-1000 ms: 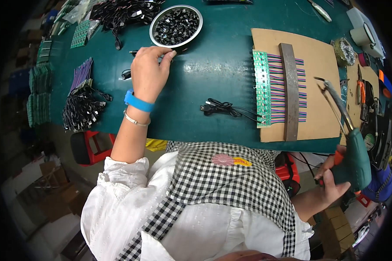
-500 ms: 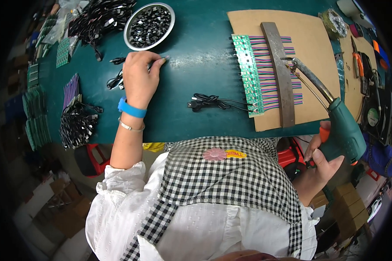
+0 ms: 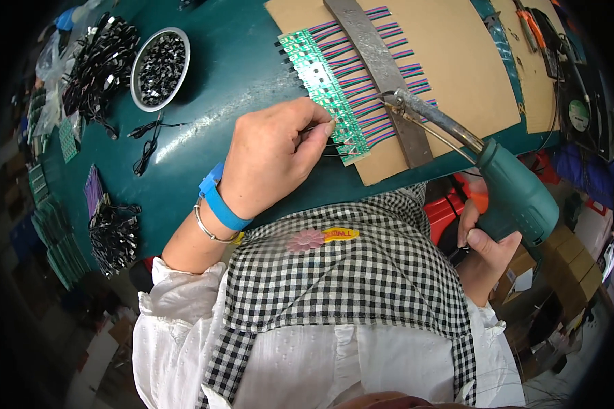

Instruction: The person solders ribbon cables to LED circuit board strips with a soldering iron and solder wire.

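My left hand (image 3: 273,153), with a blue band and a bangle at the wrist, is closed in a pinch at the left edge of a green circuit board strip (image 3: 324,85). Whatever lies between its fingertips is hidden. Thin dark leads (image 3: 331,151) run from under this hand to the near end of the strip. My right hand (image 3: 488,238) grips a green soldering gun (image 3: 518,191) by its handle, fingers wrapped round. The gun's metal tip reaches over a dark metal bar (image 3: 382,78). That bar lies across several multicoloured wires leading right from the strip.
The strip rests on a brown board (image 3: 457,75) on the green table (image 3: 211,88). At the left are a metal bowl of small black parts (image 3: 160,68), a loose black cable (image 3: 143,153) and cable bundles (image 3: 112,235). Orange-handled pliers (image 3: 531,31) lie far right.
My left hand has moved right, from beside the bowl to the circuit board strip. My right hand still holds the soldering gun. The whole view has shifted, bringing the table's contents leftward.
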The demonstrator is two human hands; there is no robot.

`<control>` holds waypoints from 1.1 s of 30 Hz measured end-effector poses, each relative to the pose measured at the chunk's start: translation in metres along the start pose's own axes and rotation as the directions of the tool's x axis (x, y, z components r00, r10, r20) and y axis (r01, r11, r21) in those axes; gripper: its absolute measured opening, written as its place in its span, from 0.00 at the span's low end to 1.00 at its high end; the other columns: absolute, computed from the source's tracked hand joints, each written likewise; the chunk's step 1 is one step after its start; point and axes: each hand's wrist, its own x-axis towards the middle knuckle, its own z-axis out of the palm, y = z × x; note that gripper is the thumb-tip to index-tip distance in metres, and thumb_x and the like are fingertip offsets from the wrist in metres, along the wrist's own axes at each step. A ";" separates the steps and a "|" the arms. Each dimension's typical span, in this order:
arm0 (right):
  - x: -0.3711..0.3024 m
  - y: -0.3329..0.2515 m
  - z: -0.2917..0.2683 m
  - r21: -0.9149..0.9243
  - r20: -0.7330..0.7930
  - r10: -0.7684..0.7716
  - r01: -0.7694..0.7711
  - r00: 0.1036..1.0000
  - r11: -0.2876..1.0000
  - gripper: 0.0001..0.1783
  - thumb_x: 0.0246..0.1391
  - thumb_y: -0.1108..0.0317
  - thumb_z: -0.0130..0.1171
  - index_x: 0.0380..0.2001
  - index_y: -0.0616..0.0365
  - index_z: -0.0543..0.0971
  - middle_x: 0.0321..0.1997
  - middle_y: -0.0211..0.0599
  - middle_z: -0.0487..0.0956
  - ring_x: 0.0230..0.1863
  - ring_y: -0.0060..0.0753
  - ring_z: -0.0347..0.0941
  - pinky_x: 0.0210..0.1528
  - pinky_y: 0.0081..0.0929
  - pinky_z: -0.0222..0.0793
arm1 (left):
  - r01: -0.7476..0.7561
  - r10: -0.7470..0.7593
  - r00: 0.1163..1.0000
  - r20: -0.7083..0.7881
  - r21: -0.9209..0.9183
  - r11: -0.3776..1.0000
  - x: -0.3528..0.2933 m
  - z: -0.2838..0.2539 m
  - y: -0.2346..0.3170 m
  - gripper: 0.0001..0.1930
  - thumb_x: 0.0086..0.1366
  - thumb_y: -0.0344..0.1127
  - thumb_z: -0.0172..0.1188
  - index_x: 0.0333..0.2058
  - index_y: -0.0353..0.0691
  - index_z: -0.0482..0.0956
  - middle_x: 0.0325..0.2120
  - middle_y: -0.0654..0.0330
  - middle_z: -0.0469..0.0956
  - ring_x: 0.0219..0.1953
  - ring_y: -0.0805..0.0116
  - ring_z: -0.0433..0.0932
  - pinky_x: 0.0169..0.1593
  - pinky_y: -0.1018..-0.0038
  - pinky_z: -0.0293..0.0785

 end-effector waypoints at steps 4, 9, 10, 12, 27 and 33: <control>-0.013 0.005 -0.008 0.038 -0.039 0.068 -0.066 0.997 0.997 0.38 0.37 0.73 0.70 0.53 0.74 0.67 0.49 0.58 0.75 0.21 0.29 0.71 0.22 0.21 0.67 | 0.081 -0.077 0.993 0.093 -0.040 0.996 0.002 0.004 0.001 0.03 0.52 0.25 0.62 0.27 0.37 0.78 0.19 0.57 0.76 0.19 0.63 0.76 0.24 0.73 0.71; -0.018 0.004 -0.005 0.026 -0.081 0.182 -0.181 0.980 0.983 0.38 0.35 0.72 0.71 0.52 0.73 0.68 0.47 0.55 0.76 0.23 0.29 0.71 0.25 0.21 0.67 | 0.063 -0.061 0.992 0.112 -0.013 0.998 0.007 0.008 -0.001 0.03 0.49 0.25 0.62 0.24 0.37 0.77 0.18 0.58 0.75 0.19 0.63 0.75 0.24 0.72 0.71; -0.017 0.005 -0.006 0.033 -0.037 0.205 -0.203 0.978 0.979 0.37 0.35 0.73 0.70 0.52 0.73 0.69 0.46 0.54 0.77 0.23 0.28 0.71 0.26 0.21 0.66 | 0.058 -0.057 0.992 0.114 -0.002 0.998 0.007 0.008 0.000 0.03 0.49 0.25 0.62 0.24 0.37 0.77 0.17 0.57 0.74 0.19 0.62 0.75 0.24 0.71 0.70; -0.015 0.007 0.005 0.025 -0.089 0.177 -0.176 0.980 0.984 0.37 0.35 0.71 0.71 0.50 0.76 0.68 0.43 0.51 0.75 0.20 0.28 0.69 0.20 0.20 0.65 | 0.054 -0.054 0.992 0.116 0.008 0.999 0.008 0.007 -0.002 0.03 0.49 0.24 0.62 0.23 0.37 0.76 0.17 0.57 0.74 0.19 0.62 0.75 0.24 0.71 0.70; -0.014 0.008 0.008 0.070 -0.094 0.267 -0.262 0.959 0.963 0.32 0.37 0.76 0.67 0.48 0.71 0.68 0.38 0.48 0.73 0.23 0.29 0.71 0.24 0.21 0.67 | -0.027 0.019 0.996 0.087 0.087 0.996 0.008 0.011 0.001 0.03 0.50 0.22 0.61 0.24 0.35 0.78 0.18 0.59 0.77 0.18 0.74 0.74 0.22 0.80 0.68; -0.012 0.014 -0.001 0.104 -0.022 0.203 -0.199 0.979 0.974 0.34 0.38 0.75 0.67 0.50 0.73 0.66 0.41 0.52 0.72 0.22 0.30 0.71 0.21 0.20 0.69 | -0.001 -0.001 0.998 0.063 0.044 0.999 0.009 0.012 0.001 0.03 0.47 0.24 0.62 0.21 0.36 0.75 0.16 0.57 0.73 0.18 0.59 0.75 0.23 0.69 0.71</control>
